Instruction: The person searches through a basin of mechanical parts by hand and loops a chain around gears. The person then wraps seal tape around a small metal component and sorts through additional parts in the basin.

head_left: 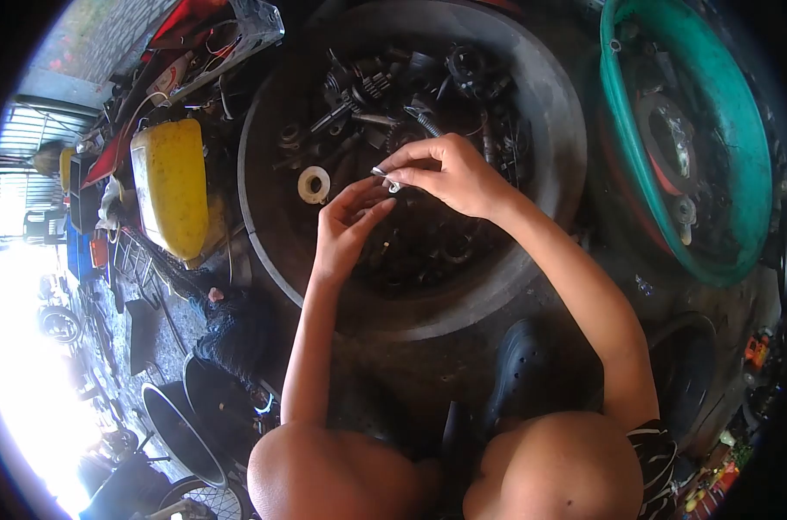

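Observation:
My right hand [452,178] pinches a small shiny metal piece [394,186] between thumb and fingertips. It is too small for me to tell its kind. Just left of it and a little lower is my left hand [348,225], its fingers curled toward the thumb close to the same piece; whatever lies in them is hidden. Both hands are above a large round grey basin [263,230] full of dark, greasy metal parts. Among these lie a pale ring [314,185], a coil spring [424,121] and a gear-like part [376,84].
A green oval tub [617,113] with more parts stands at the right. On the left are a yellow plastic container [170,186], a wheel rim [181,433] and cluttered scrap. My knees [558,468] and a dark clog [515,364] are in front of the basin.

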{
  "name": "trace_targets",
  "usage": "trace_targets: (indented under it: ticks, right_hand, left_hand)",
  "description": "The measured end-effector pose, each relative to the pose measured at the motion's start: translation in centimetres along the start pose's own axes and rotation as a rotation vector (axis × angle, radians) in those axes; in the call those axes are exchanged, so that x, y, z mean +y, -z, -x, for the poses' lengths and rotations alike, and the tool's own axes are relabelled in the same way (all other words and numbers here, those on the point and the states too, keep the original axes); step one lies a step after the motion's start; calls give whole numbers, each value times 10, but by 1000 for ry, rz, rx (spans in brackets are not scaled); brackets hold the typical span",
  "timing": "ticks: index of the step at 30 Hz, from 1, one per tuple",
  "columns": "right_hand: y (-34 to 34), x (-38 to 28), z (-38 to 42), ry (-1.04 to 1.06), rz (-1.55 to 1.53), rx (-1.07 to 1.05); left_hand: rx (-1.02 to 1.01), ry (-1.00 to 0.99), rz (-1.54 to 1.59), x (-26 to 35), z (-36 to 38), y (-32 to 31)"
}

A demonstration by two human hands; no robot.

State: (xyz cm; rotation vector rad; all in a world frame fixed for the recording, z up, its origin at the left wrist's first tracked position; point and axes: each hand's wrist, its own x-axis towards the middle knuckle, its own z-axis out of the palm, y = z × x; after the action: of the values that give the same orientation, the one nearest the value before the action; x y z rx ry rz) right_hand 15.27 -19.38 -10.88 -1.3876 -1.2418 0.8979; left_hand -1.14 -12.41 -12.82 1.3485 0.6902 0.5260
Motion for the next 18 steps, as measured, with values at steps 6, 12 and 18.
trace_targets:
  ticks: [6,12,18]
  right_hand:
    - [-2,-1,2,-14,-10,-40]
    - [-4,-3,3,-8,100,-25]
    - [-3,0,3,-7,157,50]
  left_hand:
    - [-130,102,34,-2,3,4]
    - [-109,128,57,-4,3,9]
    - [3,65,-19,-9,1,11]
